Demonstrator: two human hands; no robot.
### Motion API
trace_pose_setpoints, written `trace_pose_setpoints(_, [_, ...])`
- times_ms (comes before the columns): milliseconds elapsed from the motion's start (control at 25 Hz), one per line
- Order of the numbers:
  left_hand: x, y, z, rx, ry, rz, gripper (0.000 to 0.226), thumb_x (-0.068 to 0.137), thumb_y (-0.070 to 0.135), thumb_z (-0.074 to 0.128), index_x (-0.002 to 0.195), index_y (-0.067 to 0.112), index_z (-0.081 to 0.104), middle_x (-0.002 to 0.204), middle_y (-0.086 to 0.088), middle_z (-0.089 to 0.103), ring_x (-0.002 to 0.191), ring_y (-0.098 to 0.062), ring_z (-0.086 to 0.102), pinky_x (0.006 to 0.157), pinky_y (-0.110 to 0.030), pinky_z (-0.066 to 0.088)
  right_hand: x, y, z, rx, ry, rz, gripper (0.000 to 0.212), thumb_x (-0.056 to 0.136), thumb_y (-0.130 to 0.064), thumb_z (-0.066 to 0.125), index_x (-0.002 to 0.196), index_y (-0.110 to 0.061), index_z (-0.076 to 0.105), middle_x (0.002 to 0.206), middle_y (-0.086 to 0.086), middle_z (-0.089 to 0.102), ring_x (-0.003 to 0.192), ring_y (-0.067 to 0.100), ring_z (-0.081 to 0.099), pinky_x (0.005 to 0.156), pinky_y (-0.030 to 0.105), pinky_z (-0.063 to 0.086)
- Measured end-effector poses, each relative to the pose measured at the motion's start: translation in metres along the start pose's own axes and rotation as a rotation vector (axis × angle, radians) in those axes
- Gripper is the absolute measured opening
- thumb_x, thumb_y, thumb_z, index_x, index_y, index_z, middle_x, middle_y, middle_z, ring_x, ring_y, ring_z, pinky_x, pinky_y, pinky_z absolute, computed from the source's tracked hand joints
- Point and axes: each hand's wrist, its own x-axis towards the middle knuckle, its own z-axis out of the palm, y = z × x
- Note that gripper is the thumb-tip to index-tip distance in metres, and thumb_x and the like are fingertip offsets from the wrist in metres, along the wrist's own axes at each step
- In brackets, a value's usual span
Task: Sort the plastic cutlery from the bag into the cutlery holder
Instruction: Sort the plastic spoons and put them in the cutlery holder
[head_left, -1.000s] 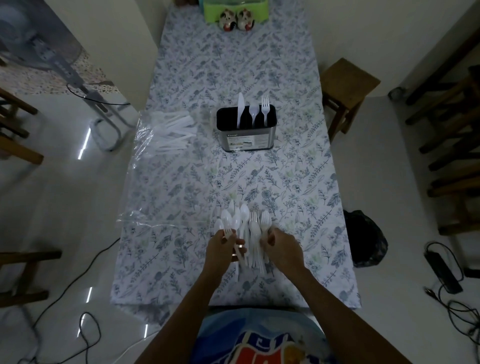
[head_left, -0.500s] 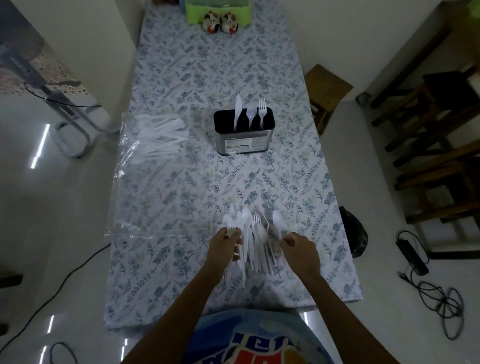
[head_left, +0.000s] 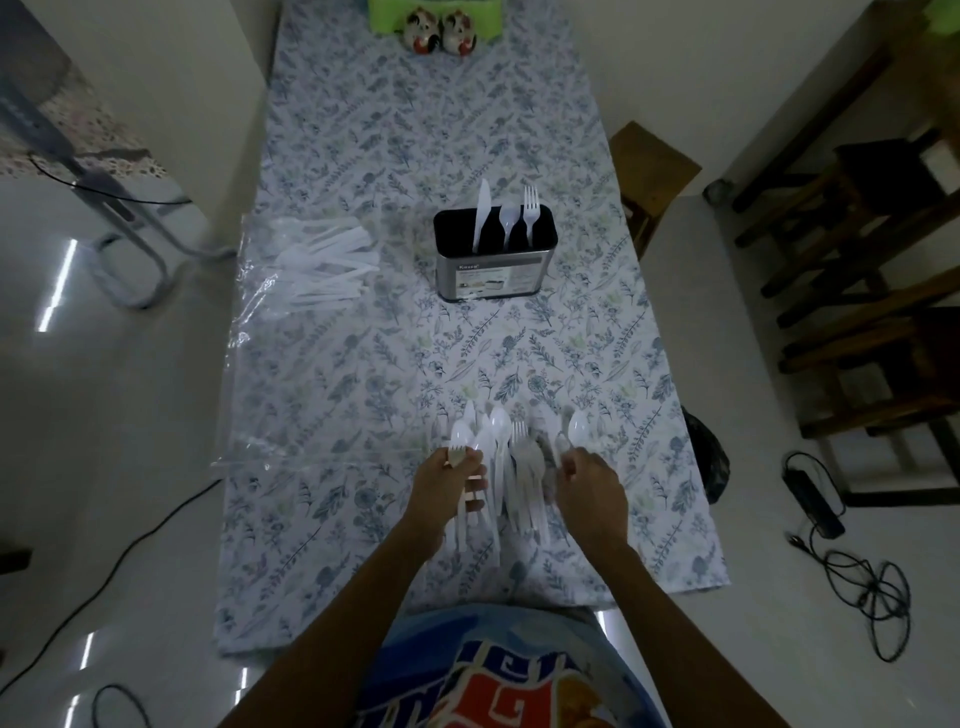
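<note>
A pile of white plastic spoons and forks (head_left: 511, 467) lies on the floral tablecloth near the front edge. My left hand (head_left: 447, 483) grips a white fork (head_left: 457, 453) at the pile's left side. My right hand (head_left: 589, 486) holds a white spoon (head_left: 576, 430) just right of the pile, lifted a little. Farther back stands the metal cutlery holder (head_left: 493, 270) with one knife, one spoon and one fork upright in it. A clear plastic bag (head_left: 291, 291) with white knives (head_left: 332, 267) lies at the table's left edge.
Two small ceramic figures (head_left: 441, 36) and a green box (head_left: 436, 13) sit at the table's far end. A wooden stool (head_left: 652, 166) stands right of the table, dark wooden chairs (head_left: 857, 291) farther right. Cables (head_left: 852, 571) and a black bag (head_left: 704, 457) lie on the floor.
My right hand has drawn a spoon out of the pile and moved it to the right. My left hand keeps its fork. The view has shifted slightly.
</note>
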Motion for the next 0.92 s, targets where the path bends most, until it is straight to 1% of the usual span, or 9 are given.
trace_pose_setpoints(120, [0.003, -0.004, 0.01, -0.05, -0.076, 0.019, 0.02, 0.097, 0.022, 0.067, 0.105, 0.004, 0.066, 0.1, -0.014, 0.076, 0.089, -0.027, 0.075, 0.078, -0.04, 0.062, -0.013, -0.012, -0.001, 0.287, -0.175, -0.275, 0.01, 0.097, -0.018, 0.065, 0.101, -0.015, 0.074, 0.091, -0.003, 0.074, 0.073, 0.007, 0.067, 0.07, 0.017, 0.055])
trace_pose_setpoints(200, [0.007, -0.008, 0.016, -0.006, -0.072, 0.066, 0.024, 0.101, 0.02, 0.061, 0.111, -0.001, 0.063, 0.106, -0.02, 0.076, 0.092, -0.032, 0.076, 0.08, -0.046, 0.063, -0.02, -0.015, 0.005, 0.342, -0.261, -0.336, 0.012, 0.098, -0.017, 0.064, 0.096, -0.014, 0.076, 0.085, 0.0, 0.076, 0.068, 0.011, 0.068, 0.068, 0.022, 0.056])
trace_pose_setpoints(320, [0.006, -0.01, 0.014, 0.008, 0.048, 0.097, 0.021, 0.104, 0.017, 0.053, 0.111, -0.001, 0.059, 0.09, -0.02, 0.076, 0.073, -0.03, 0.076, 0.061, -0.038, 0.062, -0.012, -0.003, 0.018, 0.211, -0.179, -0.196, 0.013, 0.099, -0.017, 0.058, 0.094, -0.013, 0.069, 0.08, 0.001, 0.071, 0.063, 0.011, 0.063, 0.06, 0.024, 0.052])
trace_pose_setpoints(400, [0.003, -0.008, 0.007, 0.033, 0.111, 0.099, 0.02, 0.105, 0.02, 0.05, 0.107, 0.002, 0.059, 0.076, -0.014, 0.073, 0.053, -0.02, 0.066, 0.047, -0.03, 0.054, -0.006, 0.009, 0.019, 0.1, -0.18, -0.126, 0.011, 0.1, -0.023, 0.057, 0.098, -0.015, 0.065, 0.085, 0.001, 0.07, 0.066, 0.009, 0.061, 0.061, 0.023, 0.052])
trace_pose_setpoints(480, [0.005, -0.008, -0.002, 0.074, 0.13, 0.112, 0.022, 0.105, 0.021, 0.048, 0.109, 0.002, 0.06, 0.069, -0.01, 0.065, 0.046, -0.014, 0.053, 0.04, -0.025, 0.043, -0.005, 0.016, 0.016, 0.013, -0.139, -0.075, 0.018, 0.1, -0.032, 0.056, 0.103, -0.016, 0.063, 0.094, 0.002, 0.07, 0.076, 0.013, 0.064, 0.067, 0.028, 0.056])
trace_pose_setpoints(600, [0.006, -0.01, -0.009, 0.079, 0.134, 0.107, 0.02, 0.104, 0.021, 0.048, 0.105, 0.005, 0.06, 0.069, -0.008, 0.06, 0.049, -0.013, 0.046, 0.041, -0.023, 0.038, -0.011, 0.013, 0.016, -0.222, 0.01, -0.197, 0.03, 0.095, -0.038, 0.062, 0.111, -0.013, 0.064, 0.1, 0.007, 0.067, 0.089, 0.022, 0.066, 0.063, 0.034, 0.058])
trace_pose_setpoints(680, [0.003, -0.011, -0.01, 0.085, 0.118, 0.099, 0.017, 0.104, 0.021, 0.048, 0.1, 0.01, 0.06, 0.071, -0.008, 0.06, 0.05, -0.012, 0.046, 0.042, -0.022, 0.038, -0.014, 0.001, 0.019, -0.234, -0.002, -0.247, 0.029, 0.094, -0.04, 0.063, 0.108, -0.014, 0.065, 0.093, 0.004, 0.068, 0.083, 0.02, 0.066, 0.06, 0.031, 0.057])
trace_pose_setpoints(840, [0.003, -0.01, -0.013, 0.095, 0.105, 0.101, 0.015, 0.104, 0.025, 0.052, 0.099, 0.013, 0.06, 0.074, -0.007, 0.061, 0.05, -0.011, 0.046, 0.043, -0.024, 0.039, -0.011, -0.014, 0.022, -0.009, -0.103, -0.01, 0.015, 0.095, -0.033, 0.06, 0.093, -0.019, 0.063, 0.074, -0.006, 0.062, 0.064, 0.011, 0.059, 0.056, 0.022, 0.041])
trace_pose_setpoints(920, [0.007, -0.011, -0.014, 0.078, 0.097, 0.088, 0.016, 0.104, 0.027, 0.054, 0.1, 0.013, 0.06, 0.073, -0.005, 0.062, 0.051, -0.011, 0.046, 0.046, -0.024, 0.039, -0.014, -0.013, 0.017, 0.038, -0.068, 0.063, 0.011, 0.095, -0.028, 0.058, 0.09, -0.021, 0.064, 0.069, -0.009, 0.059, 0.061, 0.01, 0.058, 0.054, 0.023, 0.043])
